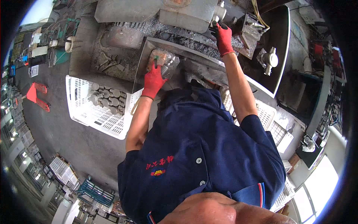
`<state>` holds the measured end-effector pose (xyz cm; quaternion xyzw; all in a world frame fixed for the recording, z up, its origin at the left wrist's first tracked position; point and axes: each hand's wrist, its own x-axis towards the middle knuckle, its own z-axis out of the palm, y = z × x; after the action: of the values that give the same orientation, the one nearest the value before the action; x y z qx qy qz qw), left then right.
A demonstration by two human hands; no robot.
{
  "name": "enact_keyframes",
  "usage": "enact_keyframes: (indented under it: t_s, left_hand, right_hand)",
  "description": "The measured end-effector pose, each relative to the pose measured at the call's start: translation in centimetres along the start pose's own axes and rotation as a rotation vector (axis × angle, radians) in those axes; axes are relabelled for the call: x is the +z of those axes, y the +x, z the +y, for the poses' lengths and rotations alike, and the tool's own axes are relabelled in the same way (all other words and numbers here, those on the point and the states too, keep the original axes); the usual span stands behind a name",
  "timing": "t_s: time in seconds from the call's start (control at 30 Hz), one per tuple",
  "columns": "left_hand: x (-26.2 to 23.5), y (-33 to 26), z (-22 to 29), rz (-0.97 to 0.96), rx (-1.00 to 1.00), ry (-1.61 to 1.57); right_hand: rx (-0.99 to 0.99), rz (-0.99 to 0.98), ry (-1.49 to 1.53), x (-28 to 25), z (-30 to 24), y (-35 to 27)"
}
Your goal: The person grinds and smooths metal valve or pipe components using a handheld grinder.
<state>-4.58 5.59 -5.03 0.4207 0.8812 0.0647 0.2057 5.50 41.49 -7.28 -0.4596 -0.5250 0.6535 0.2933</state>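
Note:
My left hand, in a red glove with dark fingertips, reaches to a clear-plastic-wrapped box with orange and green parts. Its fingers are stretched out and apart against the box's near side. What lies beneath the fingertips is hidden. Farther forward and right, my right hand wears a matching glove. Its fingers are curled at the lower end of a pale metal crank handle on the machine. Below the machine's grey cover, metal shavings line the bed between my hands.
On the left, a white plastic crate holds several round metal parts. A metal tray beside the machine holds chips and a few tools. Another crank handle sticks out on the right. A red pallet truck stands on the floor.

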Motion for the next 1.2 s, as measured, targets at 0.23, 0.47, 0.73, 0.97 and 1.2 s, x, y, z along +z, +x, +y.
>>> enact_keyframes:
  t_s: [0.23, 0.47, 0.73, 0.97, 1.2]
  left_hand:
    - [-0.8, 2.8, -0.9, -0.052, 0.061, 0.06]
    - [-0.1, -0.8, -0.7, -0.012, -0.047, 0.025]
    - [-0.4, -3.4, -2.2, 0.096, -0.022, -0.102]
    - [-2.6, -6.2, -0.6, 0.094, -0.125, -0.387]
    - [-7.9, -3.7, 5.8, -0.041, 0.108, -0.1]
  right_hand:
    - [-0.019, -0.011, -0.036, -0.2, 0.0, 0.7]
    - [-0.066, -0.018, -0.122, 0.0, -0.8, 0.1]
    - [-0.434, 0.105, -0.645, -2.6, -3.7, -5.6]
    - [-0.422, 0.628, -1.461, -22.9, -9.1, -7.2]
    - [0.032, 0.401, -1.637, -26.8, -7.3, -3.3]
